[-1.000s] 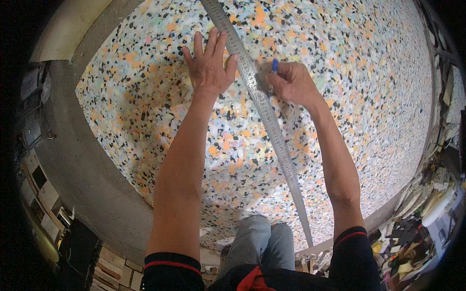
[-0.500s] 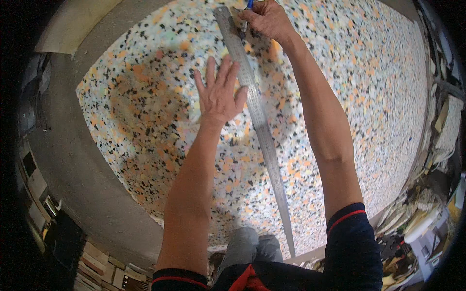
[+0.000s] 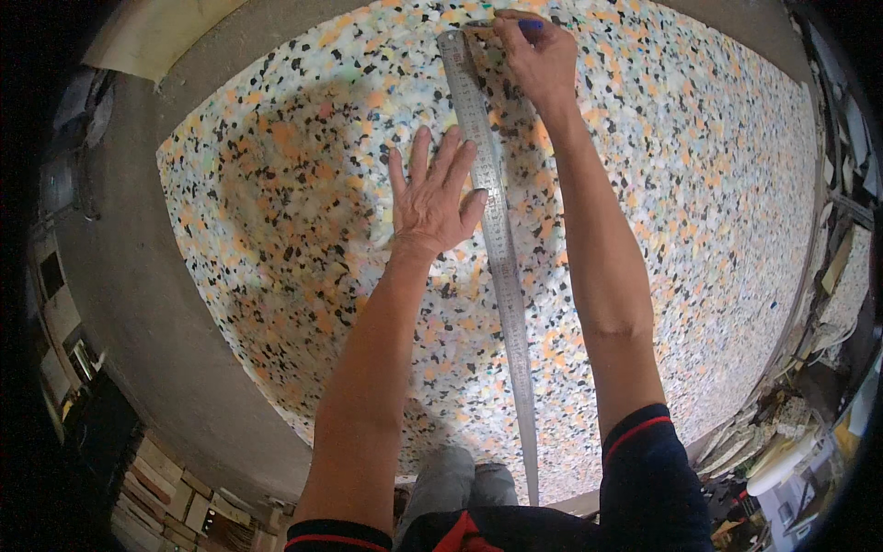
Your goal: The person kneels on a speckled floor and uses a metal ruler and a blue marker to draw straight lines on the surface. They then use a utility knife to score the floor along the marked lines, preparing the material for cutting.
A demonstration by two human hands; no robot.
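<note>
A long steel ruler (image 3: 498, 225) lies on a big speckled foam sheet (image 3: 717, 221) in white, orange and black, running from the far edge back toward my body. Flat on the foam, fingers spread, my left hand (image 3: 430, 198) rests at the ruler's left side, fingertips and thumb right by its edge. My right hand (image 3: 543, 60) is closed around a pen (image 3: 531, 26) with a blue end. The pen is tilted low and points left, its tip just beyond the ruler's far end. Whether the tip touches the foam I cannot tell.
A grey tabletop (image 3: 129, 239) extends past the foam on the left and far sides. A cream sheet (image 3: 152, 41) sits at the far left corner. Stacked offcuts (image 3: 175, 497) fill the lower left, and foam scraps (image 3: 782, 423) and clutter line the right side.
My right hand has brought the pen from beside the ruler's right edge to beyond its far end, tipping it from upright to nearly flat. The ruler's far end has swung right; my left hand stays flat.
</note>
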